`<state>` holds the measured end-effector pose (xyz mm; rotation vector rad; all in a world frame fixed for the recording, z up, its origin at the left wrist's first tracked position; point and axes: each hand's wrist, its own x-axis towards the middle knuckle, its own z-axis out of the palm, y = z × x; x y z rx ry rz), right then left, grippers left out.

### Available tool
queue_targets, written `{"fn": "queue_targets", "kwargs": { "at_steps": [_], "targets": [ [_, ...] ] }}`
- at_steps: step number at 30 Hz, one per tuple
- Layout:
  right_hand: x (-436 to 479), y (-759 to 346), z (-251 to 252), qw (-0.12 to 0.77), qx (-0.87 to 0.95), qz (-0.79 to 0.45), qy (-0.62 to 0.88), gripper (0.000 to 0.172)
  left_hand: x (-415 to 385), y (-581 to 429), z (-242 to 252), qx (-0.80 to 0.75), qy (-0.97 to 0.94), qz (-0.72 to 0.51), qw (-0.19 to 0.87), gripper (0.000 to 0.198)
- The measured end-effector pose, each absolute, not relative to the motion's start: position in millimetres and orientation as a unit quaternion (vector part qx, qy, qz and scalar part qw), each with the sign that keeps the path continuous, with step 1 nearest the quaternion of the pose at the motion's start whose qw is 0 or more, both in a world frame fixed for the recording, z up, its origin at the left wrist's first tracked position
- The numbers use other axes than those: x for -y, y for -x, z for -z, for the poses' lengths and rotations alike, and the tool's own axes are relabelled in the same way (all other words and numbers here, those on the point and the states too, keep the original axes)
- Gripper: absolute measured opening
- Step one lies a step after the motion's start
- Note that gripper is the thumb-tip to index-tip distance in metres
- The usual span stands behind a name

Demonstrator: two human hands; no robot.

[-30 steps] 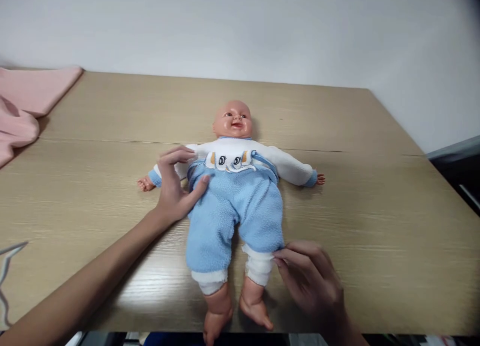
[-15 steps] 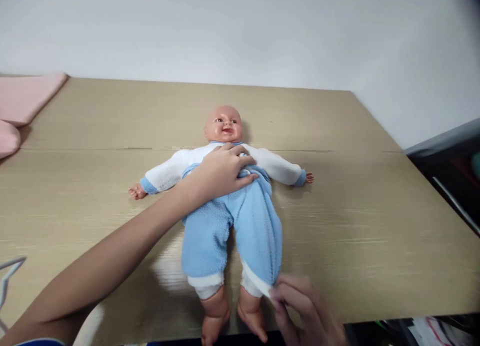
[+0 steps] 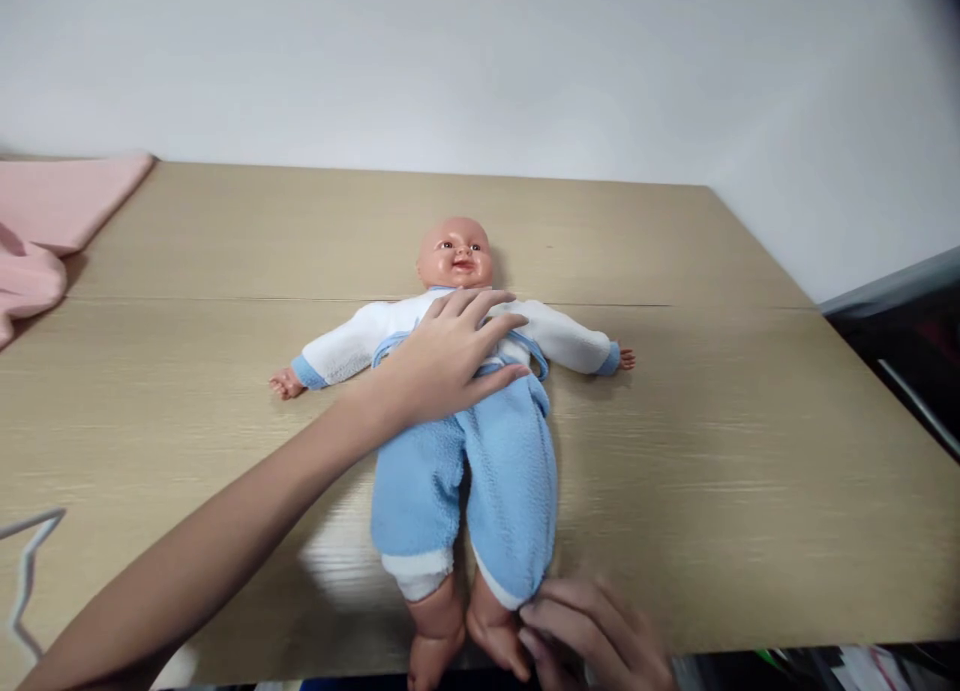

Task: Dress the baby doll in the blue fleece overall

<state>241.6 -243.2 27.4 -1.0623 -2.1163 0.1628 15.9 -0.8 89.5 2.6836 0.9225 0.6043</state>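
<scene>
A baby doll [image 3: 455, 254] lies on its back on a light wooden table [image 3: 712, 421], arms spread, in a white top and blue fleece trousers [image 3: 510, 481]. My left hand [image 3: 450, 356] lies flat on the doll's chest with the fingers stretched out. At the bottom edge, my right hand [image 3: 592, 641] pinches the cuff of the blue trouser leg on the right, beside the doll's bare foot [image 3: 491, 641]. That hand is slightly blurred.
A pink cloth [image 3: 45, 221] lies at the table's far left corner. A white wall stands behind the table. A dark piece of furniture [image 3: 907, 341] sits off the right edge. A grey line drawing [image 3: 26, 561] shows at the left edge.
My left hand moved from the doll's side onto its chest. My right hand pulled the right trouser leg down toward the foot, and the white cuff is now almost covered.
</scene>
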Motion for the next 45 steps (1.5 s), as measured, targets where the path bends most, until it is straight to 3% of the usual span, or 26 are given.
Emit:
{"fn": "queue_targets", "kwargs": {
  "at_steps": [3, 6, 11, 23, 29, 37, 43, 45],
  "targets": [
    [236.1, -255.2, -23.5, 0.355, 0.813, -0.088, 0.452, 0.008, 60.1, -9.5, -93.9, -0.358, -0.881, -0.293, 0.101, 0.027],
    [228.8, -261.5, -24.3, 0.321, 0.828, -0.103, 0.448, 0.009, 134.6, -0.3, -83.5, -0.388, -0.867, -0.297, 0.096, 0.006],
    [230.4, -250.7, -24.0, 0.311, 0.821, -0.091, 0.469, 0.008, 200.5, 15.6, -55.3, -0.455, -0.854, -0.238, 0.084, 0.026],
    [249.5, -218.6, -11.8, 0.4, 0.742, -0.028, 0.537, 0.019, 199.0, 6.8, -39.6, -0.491, -0.821, -0.271, 0.108, 0.019],
    [246.5, -214.2, -7.4, 0.38, 0.743, -0.024, 0.55, 0.011, 202.2, 10.2, -41.3, -0.49, -0.808, -0.276, 0.174, 0.006],
    [242.7, -245.4, -14.4, 0.326, 0.803, -0.128, 0.481, 0.016, 207.4, 26.9, -46.2, -0.433, -0.85, -0.252, 0.161, 0.012],
    [208.3, -294.6, -34.1, 0.343, 0.734, -0.143, 0.568, 0.011, 171.7, 65.7, -70.9, -0.446, -0.793, -0.317, 0.269, 0.014],
    [178.7, -298.5, -49.5, 0.345, 0.745, -0.127, 0.557, 0.006, 140.9, 74.9, -70.7, -0.503, -0.742, -0.369, 0.245, 0.008]
  ]
}}
